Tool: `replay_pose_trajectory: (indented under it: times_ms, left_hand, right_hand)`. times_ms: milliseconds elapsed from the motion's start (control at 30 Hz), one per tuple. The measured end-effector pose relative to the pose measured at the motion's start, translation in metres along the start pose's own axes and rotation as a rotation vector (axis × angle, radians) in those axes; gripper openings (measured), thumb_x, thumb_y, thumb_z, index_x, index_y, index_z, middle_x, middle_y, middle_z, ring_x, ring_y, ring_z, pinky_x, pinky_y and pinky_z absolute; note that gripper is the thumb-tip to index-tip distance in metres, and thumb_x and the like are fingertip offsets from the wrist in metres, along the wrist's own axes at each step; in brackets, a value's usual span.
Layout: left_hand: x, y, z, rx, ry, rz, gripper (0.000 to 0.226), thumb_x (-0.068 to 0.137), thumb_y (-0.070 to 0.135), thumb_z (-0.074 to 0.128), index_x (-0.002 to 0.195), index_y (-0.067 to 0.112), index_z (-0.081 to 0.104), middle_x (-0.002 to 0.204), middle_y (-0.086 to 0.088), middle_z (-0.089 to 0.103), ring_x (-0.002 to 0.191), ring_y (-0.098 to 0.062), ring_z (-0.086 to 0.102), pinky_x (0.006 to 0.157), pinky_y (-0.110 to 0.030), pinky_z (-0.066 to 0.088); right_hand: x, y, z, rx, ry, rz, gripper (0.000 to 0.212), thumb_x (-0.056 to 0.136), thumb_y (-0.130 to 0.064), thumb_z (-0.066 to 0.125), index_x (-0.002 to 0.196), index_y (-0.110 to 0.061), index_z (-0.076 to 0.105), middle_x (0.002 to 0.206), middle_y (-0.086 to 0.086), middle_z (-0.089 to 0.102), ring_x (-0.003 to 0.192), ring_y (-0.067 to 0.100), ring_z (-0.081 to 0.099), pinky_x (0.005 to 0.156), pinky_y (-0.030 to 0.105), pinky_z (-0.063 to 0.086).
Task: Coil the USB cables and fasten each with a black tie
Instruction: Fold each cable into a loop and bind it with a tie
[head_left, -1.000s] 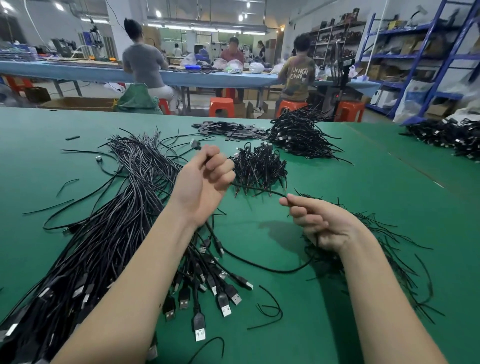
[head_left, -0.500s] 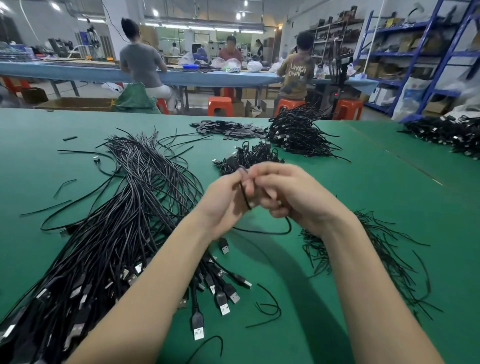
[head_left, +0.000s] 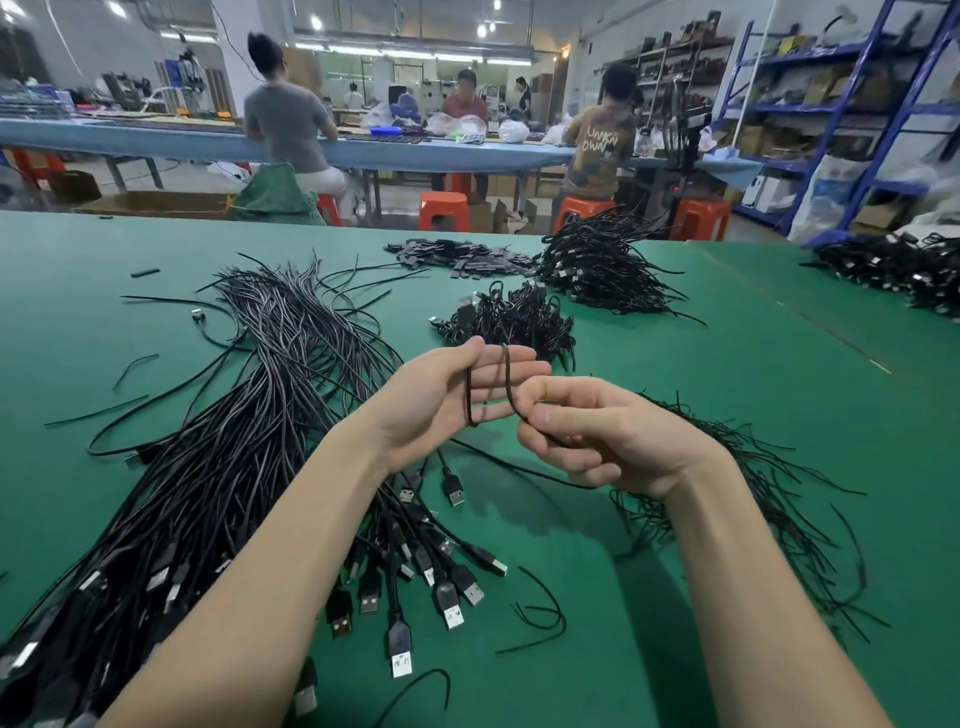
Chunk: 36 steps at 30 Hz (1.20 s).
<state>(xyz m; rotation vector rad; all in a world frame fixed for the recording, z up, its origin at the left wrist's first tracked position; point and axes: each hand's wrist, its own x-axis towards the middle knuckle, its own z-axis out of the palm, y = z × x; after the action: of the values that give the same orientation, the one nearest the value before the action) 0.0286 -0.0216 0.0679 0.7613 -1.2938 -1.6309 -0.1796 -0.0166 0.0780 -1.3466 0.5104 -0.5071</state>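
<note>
Cable looped over our left hand, fingers straight and pressed together; our right hand pinches its trailing length above green table

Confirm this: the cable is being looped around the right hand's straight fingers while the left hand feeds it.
Wrong on the hands. The head view shows the cable looped around the left hand's straight fingers, while the right hand pinches and feeds it.
</note>
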Motion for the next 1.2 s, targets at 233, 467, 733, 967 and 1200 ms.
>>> replay_pose_trajectory:
  times_ms: [233,467,733,967,1200]
  left_hand:
    - [0.003,-0.004,0.006,-0.045,0.096,0.042,0.053,0.110,0.029,0.018,0.131,-0.003,0.054,0.120,-0.016,0.070,0.112,-0.024,0.068,0.098,-0.035,0.052]
    - [-0.012,0.011,-0.008,-0.354,-0.062,0.012,0.050,0.101,0.032,0.035,0.111,0.003,0.075,0.119,-0.017,0.071,0.100,-0.025,0.073,0.081,-0.034,0.059]
    - [-0.004,0.000,0.003,0.090,-0.058,-0.153,0.050,0.109,0.027,0.025,0.119,-0.005,0.061,0.117,-0.024,0.070,0.112,-0.035,0.068,0.096,-0.041,0.056]
    - [-0.007,0.005,0.000,-0.250,-0.005,0.031,0.052,0.109,0.029,0.023,0.130,-0.008,0.054,0.133,-0.019,0.062,0.113,-0.026,0.066,0.090,-0.034,0.057]
    - [-0.017,0.016,-0.006,-0.335,-0.152,0.025,0.048,0.102,0.031,0.036,0.120,0.003,0.071,0.131,-0.016,0.065,0.085,-0.016,0.073,0.065,-0.018,0.056]
  right_hand:
    - [0.009,0.004,-0.001,-0.152,-0.059,0.030,0.011,0.100,-0.011,0.055,0.098,-0.019,0.063,0.087,0.004,0.066,0.051,0.007,0.041,0.040,0.014,0.035]
    - [0.022,0.032,-0.006,-0.538,0.552,0.159,0.021,0.091,-0.031,0.076,0.094,-0.016,0.061,0.062,-0.005,0.056,0.053,0.012,0.047,0.055,0.025,0.040]
    - [0.026,-0.018,0.014,-0.491,0.768,-0.273,0.014,0.100,-0.012,0.057,0.093,-0.024,0.061,0.070,-0.009,0.065,0.048,0.000,0.044,0.050,0.017,0.037]
    - [0.021,-0.009,0.023,-0.417,0.153,-0.008,0.026,0.101,0.003,0.049,0.087,-0.011,0.066,0.074,-0.007,0.068,0.058,0.009,0.055,0.059,0.023,0.051]
    - [0.016,0.033,-0.007,-0.366,0.236,0.330,0.033,0.098,0.006,0.044,0.082,-0.015,0.064,0.075,0.003,0.058,0.050,0.010,0.039,0.045,0.019,0.034]
